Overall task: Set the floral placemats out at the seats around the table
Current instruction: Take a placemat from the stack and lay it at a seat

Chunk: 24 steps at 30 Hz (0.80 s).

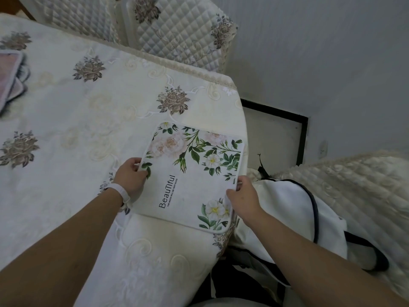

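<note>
Both hands pinching placemat (192,176) edges, left hand (130,177), right hand (243,193), lying at bench (66,111) corner; mat overhanging corner, risking sliding off.

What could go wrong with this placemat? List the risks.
1. The placemat lies by the table corner, its near right corner about at the edge; released so, it might droop or slide toward the bag.
2. Both hands, left and right, pinch only its edges, so it could skew.
</note>
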Motion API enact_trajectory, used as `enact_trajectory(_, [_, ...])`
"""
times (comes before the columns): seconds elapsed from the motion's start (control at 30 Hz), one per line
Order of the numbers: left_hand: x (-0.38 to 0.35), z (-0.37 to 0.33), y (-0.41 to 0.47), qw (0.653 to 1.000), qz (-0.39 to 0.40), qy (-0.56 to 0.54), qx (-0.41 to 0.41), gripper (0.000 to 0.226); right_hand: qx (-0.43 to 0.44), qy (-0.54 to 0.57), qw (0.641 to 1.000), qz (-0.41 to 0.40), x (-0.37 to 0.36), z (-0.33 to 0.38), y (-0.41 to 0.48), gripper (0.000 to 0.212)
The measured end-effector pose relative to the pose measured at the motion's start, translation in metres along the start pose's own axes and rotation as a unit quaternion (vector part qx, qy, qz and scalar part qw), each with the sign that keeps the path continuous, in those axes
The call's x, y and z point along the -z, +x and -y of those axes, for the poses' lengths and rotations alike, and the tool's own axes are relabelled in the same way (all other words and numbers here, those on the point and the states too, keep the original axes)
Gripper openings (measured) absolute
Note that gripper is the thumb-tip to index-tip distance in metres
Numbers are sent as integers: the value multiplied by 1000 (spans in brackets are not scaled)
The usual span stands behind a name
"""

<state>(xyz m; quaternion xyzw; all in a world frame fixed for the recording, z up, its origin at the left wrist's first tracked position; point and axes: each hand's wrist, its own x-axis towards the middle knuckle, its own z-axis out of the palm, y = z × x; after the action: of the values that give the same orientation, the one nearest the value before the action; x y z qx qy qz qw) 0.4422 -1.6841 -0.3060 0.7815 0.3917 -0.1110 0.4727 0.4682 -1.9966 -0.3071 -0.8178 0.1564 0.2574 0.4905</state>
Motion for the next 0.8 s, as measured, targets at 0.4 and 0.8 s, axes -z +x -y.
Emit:
enact_trajectory(0.4, [-7, 15, -9, 976, -65, 196, -73, 45, 58, -158, 986, -1, 4, -8, 4, 35])
enact_trajectory(0.8, [-7, 77, -53, 890, 49, 391, -231, 112, 253, -450, 856, 31, 12, -29, -6, 64])
